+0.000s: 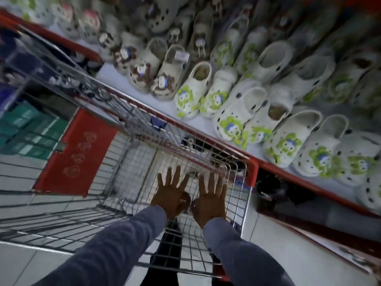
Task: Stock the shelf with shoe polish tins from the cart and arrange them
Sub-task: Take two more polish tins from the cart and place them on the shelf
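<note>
Both hands are stretched out flat, side by side, over the near end of a wire shopping cart (132, 129). My left hand (172, 193) has its fingers spread and holds nothing. My right hand (210, 200) is spread the same way, thumbs almost touching. Blue-grey sleeves cover both arms. No shoe polish tin shows in the blurred cart basket. The shelf (156, 104) with a red front edge runs along the cart's right side.
Rows of white clogs (233, 112) with green and brown charms fill the shelf. A red panel (76, 153) hangs at the cart's left side. Green and blue packs (26, 129) lie beyond it at the left. A darker lower shelf (288, 195) lies under the red edge. The floor is pale tile.
</note>
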A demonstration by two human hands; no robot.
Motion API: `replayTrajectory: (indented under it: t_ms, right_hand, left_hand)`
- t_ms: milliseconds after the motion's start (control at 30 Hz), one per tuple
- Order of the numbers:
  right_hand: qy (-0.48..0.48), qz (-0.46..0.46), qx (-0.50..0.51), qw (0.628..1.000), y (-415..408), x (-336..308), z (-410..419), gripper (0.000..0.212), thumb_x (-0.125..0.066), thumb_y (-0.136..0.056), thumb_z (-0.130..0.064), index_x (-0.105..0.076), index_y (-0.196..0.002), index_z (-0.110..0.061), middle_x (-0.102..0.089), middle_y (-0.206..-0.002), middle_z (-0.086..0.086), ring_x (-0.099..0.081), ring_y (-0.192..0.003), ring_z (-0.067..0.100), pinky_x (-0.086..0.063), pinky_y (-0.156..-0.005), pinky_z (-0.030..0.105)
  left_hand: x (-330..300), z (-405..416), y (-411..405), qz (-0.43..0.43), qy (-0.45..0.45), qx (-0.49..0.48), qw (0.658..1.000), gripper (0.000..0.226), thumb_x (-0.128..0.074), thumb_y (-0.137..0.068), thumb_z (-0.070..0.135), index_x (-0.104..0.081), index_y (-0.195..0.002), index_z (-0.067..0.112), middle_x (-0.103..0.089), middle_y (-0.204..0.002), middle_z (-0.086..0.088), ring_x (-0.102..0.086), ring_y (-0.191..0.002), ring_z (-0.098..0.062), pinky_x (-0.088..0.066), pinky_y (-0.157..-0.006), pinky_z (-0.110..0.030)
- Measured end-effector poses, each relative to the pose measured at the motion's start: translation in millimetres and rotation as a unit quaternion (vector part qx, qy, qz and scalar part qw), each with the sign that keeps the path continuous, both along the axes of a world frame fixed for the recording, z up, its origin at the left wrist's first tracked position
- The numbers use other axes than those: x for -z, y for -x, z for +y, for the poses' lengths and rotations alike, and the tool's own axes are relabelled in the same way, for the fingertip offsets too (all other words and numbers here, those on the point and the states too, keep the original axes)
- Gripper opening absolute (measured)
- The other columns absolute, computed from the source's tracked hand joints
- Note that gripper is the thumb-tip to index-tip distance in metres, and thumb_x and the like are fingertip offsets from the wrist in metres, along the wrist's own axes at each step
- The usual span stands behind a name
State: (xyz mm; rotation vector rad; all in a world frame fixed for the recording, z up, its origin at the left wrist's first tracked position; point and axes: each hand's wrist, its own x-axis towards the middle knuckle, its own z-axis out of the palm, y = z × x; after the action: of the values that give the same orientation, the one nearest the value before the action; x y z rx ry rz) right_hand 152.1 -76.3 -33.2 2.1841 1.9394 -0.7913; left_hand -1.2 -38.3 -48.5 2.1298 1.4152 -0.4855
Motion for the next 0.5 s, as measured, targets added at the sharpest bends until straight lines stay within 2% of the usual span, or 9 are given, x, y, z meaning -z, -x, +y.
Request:
replayTrajectory:
  t_ms: [67,100,167,200,233,300,367,433,500]
  right_hand:
    - [0.056,-0.018,0.051,0.997,7,30,-4,0.095,-0.081,-0.063,-0.041,-0.042,-0.146,-0.013,-0.037,-0.153,0.023,-0.033,-0.138,0.051,-0.016,-0.115,0.058]
    - [0.074,-0.022,0.069,0.995,9,39,-4,0.094,-0.082,-0.066,-0.041,-0.041,-0.146,-0.013,-0.035,-0.155,0.022,-0.034,-0.139,0.051,-0.027,-0.112,0.061]
    - [0.122,-0.018,0.079,0.989,13,62,-7,0.081,-0.065,-0.089,-0.037,-0.022,-0.154,-0.015,-0.013,-0.163,0.019,-0.018,-0.146,0.048,-0.028,-0.113,0.061]
    - [0.157,-0.01,0.072,0.985,15,73,-9,0.075,-0.054,-0.096,-0.033,-0.011,-0.155,-0.017,-0.003,-0.165,0.016,-0.009,-0.149,0.045,-0.025,-0.116,0.059]
    - [0.181,-0.013,0.068,0.981,16,79,-9,0.074,-0.052,-0.098,-0.03,-0.007,-0.155,-0.017,0.001,-0.165,0.014,-0.008,-0.149,0.044,-0.026,-0.115,0.059]
    - [0.203,-0.028,0.058,0.977,18,89,-10,0.078,-0.061,-0.093,-0.023,-0.012,-0.153,-0.015,-0.006,-0.163,0.016,-0.017,-0.146,0.044,-0.036,-0.109,0.058]
    - [0.189,-0.033,0.06,0.98,21,96,-11,0.059,-0.057,-0.094,-0.018,-0.028,-0.145,-0.013,-0.019,-0.158,0.017,-0.03,-0.138,0.043,-0.045,-0.1,0.055]
    - [0.156,-0.039,0.054,0.986,21,102,-13,0.041,-0.051,-0.096,-0.013,-0.04,-0.135,-0.01,-0.03,-0.149,0.018,-0.039,-0.129,0.041,-0.05,-0.091,0.053]
    - [0.149,-0.045,0.041,0.987,20,104,-11,0.041,-0.054,-0.094,-0.01,-0.042,-0.134,-0.009,-0.035,-0.143,0.017,-0.039,-0.128,0.041,-0.054,-0.086,0.051]
  left_hand:
    - [20,-6,-2,0.001,0.03,-0.001,1.0,0.08,-0.037,-0.087,0.059,-0.031,-0.153,0.014,-0.021,-0.161,-0.025,-0.004,-0.145,-0.052,-0.028,-0.102,-0.081]
    - [27,-8,-4,0.002,0.04,0.008,0.999,0.077,-0.037,-0.092,0.054,-0.021,-0.156,0.015,-0.009,-0.164,-0.024,0.004,-0.146,-0.05,-0.019,-0.109,-0.079]
    - [47,-11,-5,0.02,0.077,0.041,0.996,0.085,-0.052,-0.095,0.044,-0.001,-0.158,0.019,0.014,-0.165,-0.018,0.014,-0.15,-0.047,-0.006,-0.117,-0.072]
    - [56,-12,-4,0.027,0.103,0.057,0.993,0.091,-0.058,-0.093,0.04,0.002,-0.158,0.019,0.016,-0.165,-0.017,0.012,-0.15,-0.047,-0.008,-0.119,-0.069]
    - [62,-12,-4,0.035,0.114,0.076,0.99,0.091,-0.062,-0.092,0.038,-0.001,-0.158,0.018,0.014,-0.166,-0.017,0.008,-0.151,-0.047,-0.013,-0.118,-0.067]
    - [74,-12,-4,0.039,0.116,0.105,0.987,0.083,-0.064,-0.091,0.033,-0.016,-0.156,0.016,-0.002,-0.166,-0.019,-0.009,-0.149,-0.049,-0.029,-0.112,-0.063]
    - [79,-12,-8,0.029,0.093,0.106,0.99,0.063,-0.058,-0.093,0.025,-0.03,-0.147,0.012,-0.023,-0.158,-0.019,-0.027,-0.141,-0.047,-0.041,-0.101,-0.057]
    - [79,-10,-12,0.024,0.082,0.102,0.991,0.043,-0.045,-0.096,0.019,-0.039,-0.137,0.008,-0.037,-0.146,-0.02,-0.038,-0.129,-0.044,-0.046,-0.091,-0.052]
    - [80,-9,-11,0.018,0.068,0.109,0.991,0.041,-0.048,-0.093,0.015,-0.042,-0.132,0.006,-0.042,-0.139,-0.02,-0.041,-0.124,-0.043,-0.048,-0.084,-0.05]
